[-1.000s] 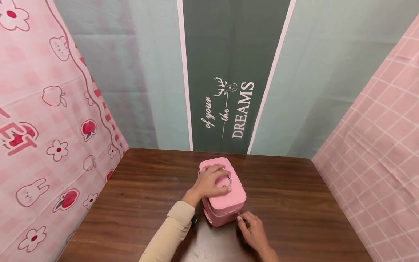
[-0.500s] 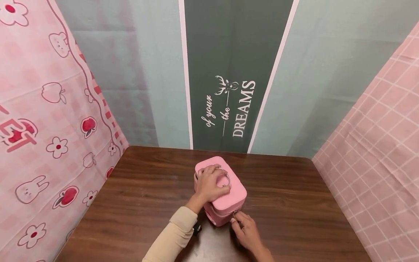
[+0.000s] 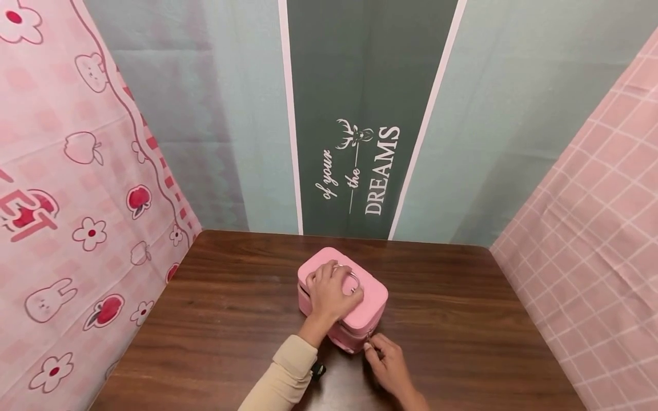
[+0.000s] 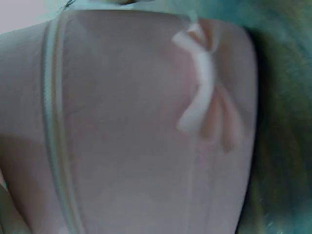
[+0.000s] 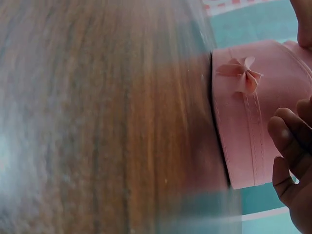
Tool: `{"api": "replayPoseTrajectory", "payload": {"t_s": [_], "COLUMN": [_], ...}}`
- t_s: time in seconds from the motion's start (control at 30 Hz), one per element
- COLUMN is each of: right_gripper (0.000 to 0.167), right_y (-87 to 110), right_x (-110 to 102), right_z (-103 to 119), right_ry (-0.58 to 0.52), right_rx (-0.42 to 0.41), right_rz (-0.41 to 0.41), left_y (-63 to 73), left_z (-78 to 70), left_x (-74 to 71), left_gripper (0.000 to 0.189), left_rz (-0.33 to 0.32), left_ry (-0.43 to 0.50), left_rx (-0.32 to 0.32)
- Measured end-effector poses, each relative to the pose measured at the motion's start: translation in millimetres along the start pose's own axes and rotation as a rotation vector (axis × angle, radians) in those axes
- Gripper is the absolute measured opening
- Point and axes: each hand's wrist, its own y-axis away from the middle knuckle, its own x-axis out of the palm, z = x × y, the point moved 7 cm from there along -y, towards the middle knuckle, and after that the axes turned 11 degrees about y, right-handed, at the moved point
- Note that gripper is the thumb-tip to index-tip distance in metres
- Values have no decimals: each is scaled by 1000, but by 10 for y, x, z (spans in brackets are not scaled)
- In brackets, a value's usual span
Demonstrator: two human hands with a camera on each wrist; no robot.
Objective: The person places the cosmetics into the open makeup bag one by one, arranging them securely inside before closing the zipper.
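Note:
A pink zippered case (image 3: pixel 372 297) stands upright on the table in the head view, its lid carrying a ring handle (image 3: pixel 354 279). My left hand (image 3: pixel 329 291) rests on top of that lid, fingers spread around the handle. At the near right corner my right hand (image 3: pixel 388 359) pinches the small zipper pull, which is mostly hidden by the fingertips. A zipper (image 4: pixel 52 107) runs below the lid in the left wrist view. The right wrist view shows a pink bow (image 5: pixel 247 75) on the case's side and my right fingers (image 5: pixel 292 141) bent close by it.
The case stands on a dark wooden table (image 3: pixel 231 308). Behind it hangs a green and grey cloth (image 3: pixel 329 85) with white lettering. Pink printed cloth (image 3: pixel 56 188) borders the left side, and pink checked cloth (image 3: pixel 606 217) the right.
The case has turned counterclockwise, its far end swinging left. My left hand has turned with it on the lid, while my right hand has shifted slightly left, staying at the zipper.

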Motion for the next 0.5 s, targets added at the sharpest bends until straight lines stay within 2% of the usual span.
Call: {"api": "replayPoseTrajectory", "payload": {"t_s": [0.13,0.3,0.37,0.5], "right_gripper": [33,33,33,35], "right_y": [18,-34,-94,-71], "right_x": [-57,-178,-242,-210], "right_z": [-47,-40,56,28], "right_ry": [-12,7,10,14], "right_rx": [36,65,63,60], "right_rz": [-8,-70,-77,-51], "left_y": [-60,-258,-345,-464], "left_z": [57,255,360,500], "left_x": [-38,-115,-112,-41], "left_gripper": [56,69,72,72], "left_rz": [98,223,283,394], "left_ry": [2,42,61,76], "left_rx": [37,144,174,186]}}
